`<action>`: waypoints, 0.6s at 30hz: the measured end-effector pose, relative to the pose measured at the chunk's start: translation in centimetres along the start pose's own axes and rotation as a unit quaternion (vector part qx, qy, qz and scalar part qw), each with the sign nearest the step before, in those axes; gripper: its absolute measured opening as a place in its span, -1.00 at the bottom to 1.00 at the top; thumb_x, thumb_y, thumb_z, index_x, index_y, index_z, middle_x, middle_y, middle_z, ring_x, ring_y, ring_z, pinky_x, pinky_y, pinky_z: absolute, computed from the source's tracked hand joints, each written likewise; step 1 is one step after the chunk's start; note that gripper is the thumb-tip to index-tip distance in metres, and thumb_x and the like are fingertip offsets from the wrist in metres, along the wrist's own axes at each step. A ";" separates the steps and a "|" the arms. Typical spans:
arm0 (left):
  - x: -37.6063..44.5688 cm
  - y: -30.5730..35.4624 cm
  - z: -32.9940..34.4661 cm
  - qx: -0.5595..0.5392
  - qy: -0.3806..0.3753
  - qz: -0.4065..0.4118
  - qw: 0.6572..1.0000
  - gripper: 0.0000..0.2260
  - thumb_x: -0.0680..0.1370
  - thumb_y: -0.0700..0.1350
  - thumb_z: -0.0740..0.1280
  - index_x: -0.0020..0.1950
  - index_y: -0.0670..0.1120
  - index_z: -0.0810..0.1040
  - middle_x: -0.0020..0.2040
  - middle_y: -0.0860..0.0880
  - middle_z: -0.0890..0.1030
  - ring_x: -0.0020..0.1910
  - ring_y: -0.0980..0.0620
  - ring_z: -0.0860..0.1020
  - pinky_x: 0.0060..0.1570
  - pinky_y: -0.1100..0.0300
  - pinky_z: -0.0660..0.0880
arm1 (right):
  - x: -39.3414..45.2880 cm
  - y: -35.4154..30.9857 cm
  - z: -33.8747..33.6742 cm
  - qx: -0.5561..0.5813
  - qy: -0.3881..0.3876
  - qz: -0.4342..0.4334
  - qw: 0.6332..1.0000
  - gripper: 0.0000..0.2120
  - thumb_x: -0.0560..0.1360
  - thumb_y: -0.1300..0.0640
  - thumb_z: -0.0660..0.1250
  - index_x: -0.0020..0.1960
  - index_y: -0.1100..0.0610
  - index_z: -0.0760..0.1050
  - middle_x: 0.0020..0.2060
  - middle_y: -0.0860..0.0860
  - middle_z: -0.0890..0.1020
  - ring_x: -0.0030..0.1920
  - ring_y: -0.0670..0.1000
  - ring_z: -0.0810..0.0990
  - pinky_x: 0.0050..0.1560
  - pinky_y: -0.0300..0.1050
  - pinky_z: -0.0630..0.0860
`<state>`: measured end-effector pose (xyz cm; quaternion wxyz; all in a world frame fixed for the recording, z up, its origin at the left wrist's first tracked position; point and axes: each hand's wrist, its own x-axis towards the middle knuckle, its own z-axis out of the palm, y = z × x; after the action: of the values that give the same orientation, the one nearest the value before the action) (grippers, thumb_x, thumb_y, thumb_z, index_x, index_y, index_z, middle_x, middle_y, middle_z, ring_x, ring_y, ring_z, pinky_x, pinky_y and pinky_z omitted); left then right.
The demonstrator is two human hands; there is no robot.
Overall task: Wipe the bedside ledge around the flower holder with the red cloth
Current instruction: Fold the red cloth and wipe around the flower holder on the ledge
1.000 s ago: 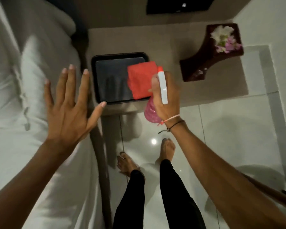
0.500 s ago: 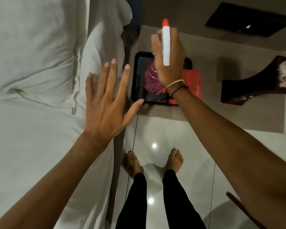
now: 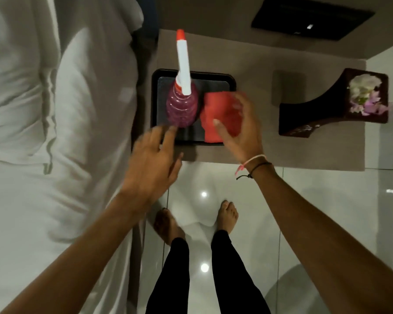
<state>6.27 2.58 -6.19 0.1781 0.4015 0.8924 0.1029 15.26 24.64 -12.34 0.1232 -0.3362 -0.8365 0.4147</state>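
Two hands hang over a bedside ledge point(image 3: 281, 152), and nothing is yet held in either. Largest of all, well to the left of the left hand point(image 3: 152, 159), lies the white bedding point(image 3: 43, 132), rumpled and pale. The ledge itself runs from beneath both hands out to the right, a dull beige slab above glossy floor tiles point(image 3: 327, 211). On it, just past the fingertips of both hands, sits a black tray point(image 3: 213, 77). Well to the right of the right hand point(image 3: 243, 130) stands the dark flower holder point(image 3: 313, 114), its far end filled with white and purple blossoms point(image 3: 363, 94). The red cloth point(image 3: 211, 114) lies folded on the tray's right part, directly under the right hand, whose fingers are spread and blurred over it; whether they touch it cannot be told. Just beyond the left hand's splayed fingers stands a pink spray bottle point(image 3: 182, 105) on the tray, unheld, beside the cloth.
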 end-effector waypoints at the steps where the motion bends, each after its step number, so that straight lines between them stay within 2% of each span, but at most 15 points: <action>1: 0.8 1.0 0.9 -0.058 -0.034 -0.001 0.998 -0.43 0.64 0.01 0.30 0.61 -0.15 0.28 0.47 -0.23 0.42 0.36 -0.23 0.50 0.37 -0.11 0.51 | 0.0 1.2 -0.5 0.007 0.027 0.034 0.999 -0.33 0.48 -0.13 0.48 0.48 0.02 0.31 0.40 0.10 0.50 0.37 0.08 0.54 0.37 0.08 0.56; 4: 4.0 4.1 3.8 -0.219 -0.092 -0.049 0.970 -0.41 0.64 -0.13 0.33 0.65 -0.10 0.22 0.48 -0.16 0.38 0.39 -0.17 0.48 0.38 0.06 0.45 | 1.7 3.9 -1.3 0.082 0.063 0.187 0.977 -0.38 0.47 0.06 0.54 0.42 0.24 0.39 0.34 0.21 0.57 0.33 0.21 0.58 0.37 0.22 0.55; 7: 7.0 6.9 6.2 -0.296 -0.108 -0.119 0.942 -0.31 0.62 -0.21 0.31 0.70 -0.09 0.08 0.50 -0.21 0.35 0.43 -0.20 0.44 0.42 0.07 0.39 | 3.9 4.7 -1.0 0.117 0.041 0.263 0.957 -0.47 0.44 0.21 0.58 0.33 0.33 0.49 0.20 0.26 0.68 0.20 0.24 0.68 0.28 0.19 0.62; 9: 8.3 8.3 7.2 -0.309 -0.100 -0.163 0.932 -0.29 0.62 -0.25 0.28 0.71 -0.12 0.03 0.50 -0.24 0.32 0.43 -0.24 0.42 0.46 -0.01 0.39 | 4.8 4.5 -0.4 0.100 0.024 0.270 0.957 -0.46 0.39 0.19 0.61 0.30 0.29 0.52 0.18 0.22 0.70 0.16 0.20 0.69 0.24 0.07 0.63; 12: 9.1 9.7 7.8 -0.317 -0.078 -0.197 0.924 -0.31 0.60 -0.30 0.26 0.69 -0.16 0.07 0.48 -0.26 0.34 0.39 -0.26 0.43 0.41 -0.03 0.41 | 5.4 4.4 -0.3 0.067 -0.022 0.278 0.958 -0.47 0.33 0.07 0.66 0.22 0.21 0.62 0.13 0.15 0.73 0.05 0.12 0.69 0.03 -0.12 0.57; 15: 8.8 9.8 7.4 -0.328 -0.054 -0.200 0.922 -0.35 0.57 -0.36 0.24 0.66 -0.18 0.18 0.45 -0.27 0.44 0.39 -0.24 0.46 0.41 0.00 0.40 | 4.6 4.1 -0.8 0.084 -0.003 0.251 0.964 -0.55 0.31 0.11 0.66 0.13 0.22 0.67 0.06 0.16 0.75 0.01 0.13 0.70 0.00 -0.07 0.62; 18: 7.9 9.7 6.8 -0.339 -0.044 -0.163 0.925 -0.32 0.52 -0.38 0.19 0.66 -0.20 0.20 0.40 -0.26 0.55 0.33 -0.22 0.54 0.41 -0.08 0.50 | 3.7 3.3 -1.2 0.145 0.006 0.235 0.961 -0.64 0.38 0.19 0.62 0.13 0.25 0.66 -0.03 0.11 0.74 -0.05 0.07 0.69 -0.04 -0.12 0.60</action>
<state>10.74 15.15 -11.09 0.3569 0.1700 0.8488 0.3511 14.68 29.26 -14.41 0.0742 -0.5042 -0.6643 0.5468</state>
